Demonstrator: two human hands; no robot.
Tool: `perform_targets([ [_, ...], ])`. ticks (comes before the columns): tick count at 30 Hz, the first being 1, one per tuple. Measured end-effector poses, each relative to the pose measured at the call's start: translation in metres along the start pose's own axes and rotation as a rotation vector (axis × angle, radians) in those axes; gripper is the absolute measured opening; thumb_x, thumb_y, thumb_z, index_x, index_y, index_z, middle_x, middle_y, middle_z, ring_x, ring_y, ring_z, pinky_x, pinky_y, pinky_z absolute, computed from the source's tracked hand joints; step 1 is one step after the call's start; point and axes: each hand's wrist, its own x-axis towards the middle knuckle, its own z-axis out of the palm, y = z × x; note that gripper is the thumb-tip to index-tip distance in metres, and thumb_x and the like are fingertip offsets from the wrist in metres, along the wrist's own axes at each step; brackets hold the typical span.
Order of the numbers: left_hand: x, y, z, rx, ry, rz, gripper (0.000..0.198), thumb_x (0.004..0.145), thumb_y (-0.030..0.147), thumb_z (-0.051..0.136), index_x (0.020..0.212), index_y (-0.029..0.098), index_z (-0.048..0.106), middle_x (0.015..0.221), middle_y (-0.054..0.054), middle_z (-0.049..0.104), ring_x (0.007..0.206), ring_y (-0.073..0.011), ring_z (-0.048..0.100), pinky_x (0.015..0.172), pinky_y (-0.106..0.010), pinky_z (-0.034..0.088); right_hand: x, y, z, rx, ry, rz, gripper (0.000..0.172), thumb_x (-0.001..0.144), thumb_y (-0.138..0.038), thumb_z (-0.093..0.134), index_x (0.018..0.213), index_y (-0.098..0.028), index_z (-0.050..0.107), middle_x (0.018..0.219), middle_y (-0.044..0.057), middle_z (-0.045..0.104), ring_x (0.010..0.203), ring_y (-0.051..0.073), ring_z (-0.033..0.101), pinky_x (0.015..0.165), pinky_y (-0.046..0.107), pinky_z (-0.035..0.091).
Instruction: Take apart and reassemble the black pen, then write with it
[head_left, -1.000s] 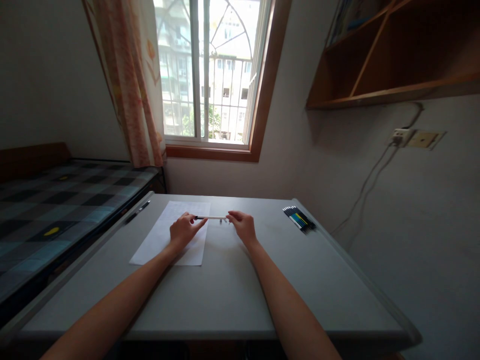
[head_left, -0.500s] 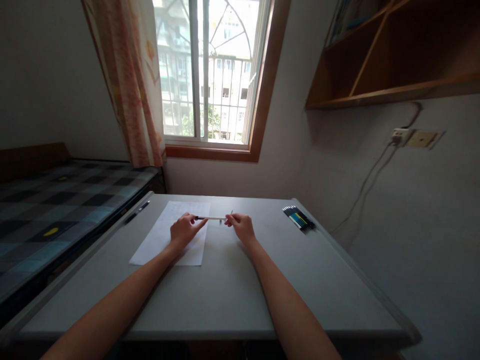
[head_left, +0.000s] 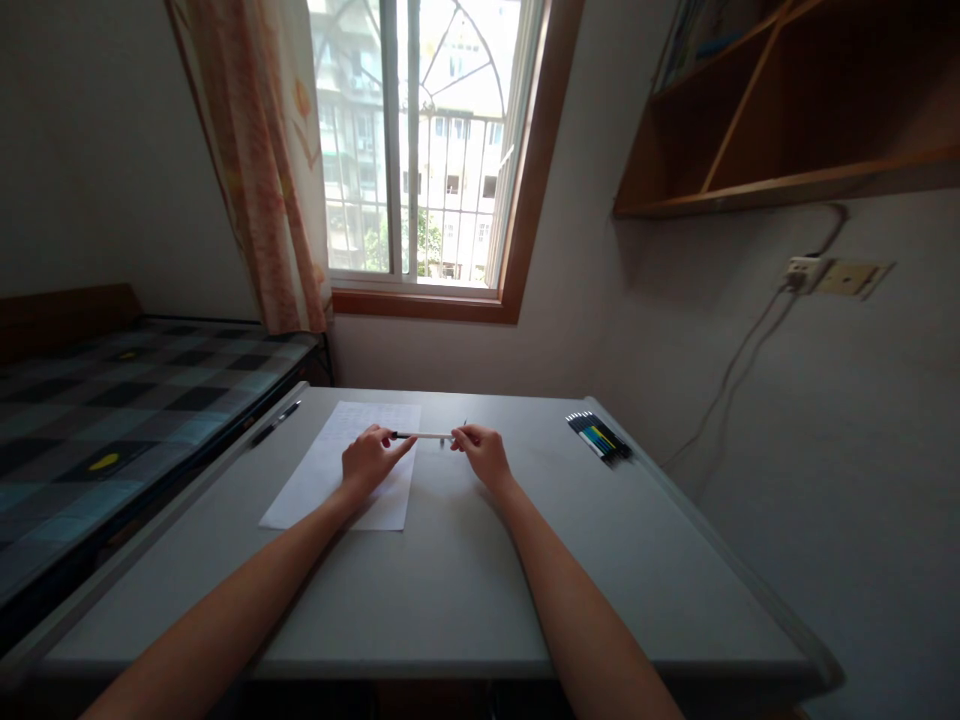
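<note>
A slim pen (head_left: 433,435) with a pale barrel and a dark left end lies level between my two hands, above the table. My left hand (head_left: 367,460) is closed on its dark end, over the right part of a white sheet of paper (head_left: 311,495). At the pale end, the fingertips of my right hand (head_left: 484,452) pinch the barrel. A small dark piece (head_left: 442,443) shows just behind the pen, too small to name. Faint lines of writing run across the top of the paper.
A flat pack of dark pens (head_left: 598,438) with a blue and yellow label lies at the table's right side. Another black pen (head_left: 276,424) rests by the left edge of the white table (head_left: 450,600). A bed (head_left: 150,400) stands to the left; a window is ahead.
</note>
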Motion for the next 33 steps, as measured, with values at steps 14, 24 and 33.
perform_targets([
  [14, -0.001, 0.002, 0.0, 0.008, -0.022, 0.028, 0.052, 0.073, 0.067, 0.041, 0.066, 0.019, 0.06, 0.076, -0.002, 0.06, 0.065, -0.0153, 0.056, 0.054, -0.024, 0.033, -0.001, -0.001, 0.004, 0.117, -0.057, -0.004, 0.028, 0.078, -0.041, 0.055, 0.092, -0.017, 0.06, 0.055, 0.001, 0.063, 0.052, 0.014, 0.06, 0.058, 0.026, 0.047],
  [24, 0.002, -0.001, 0.0, -0.139, -0.034, -0.06, 0.052, 0.073, 0.067, 0.04, 0.067, 0.021, 0.063, 0.074, -0.002, 0.063, 0.067, -0.0175, 0.057, 0.054, -0.025, 0.033, 0.001, -0.001, -0.004, -0.028, 0.179, 0.042, 0.03, 0.086, -0.033, 0.038, 0.102, -0.016, 0.057, 0.064, 0.002, 0.064, 0.058, 0.014, 0.058, 0.06, 0.025, 0.046],
  [33, 0.005, -0.005, 0.003, -0.178, -0.041, -0.116, 0.052, 0.074, 0.065, 0.038, 0.069, 0.021, 0.065, 0.076, -0.004, 0.066, 0.07, -0.0199, 0.059, 0.056, -0.025, 0.035, 0.006, 0.023, -0.007, -0.254, 0.342, 0.054, 0.028, 0.074, -0.014, 0.041, 0.091, -0.015, 0.063, 0.088, 0.009, 0.057, 0.077, 0.017, 0.056, 0.075, 0.029, 0.047],
])
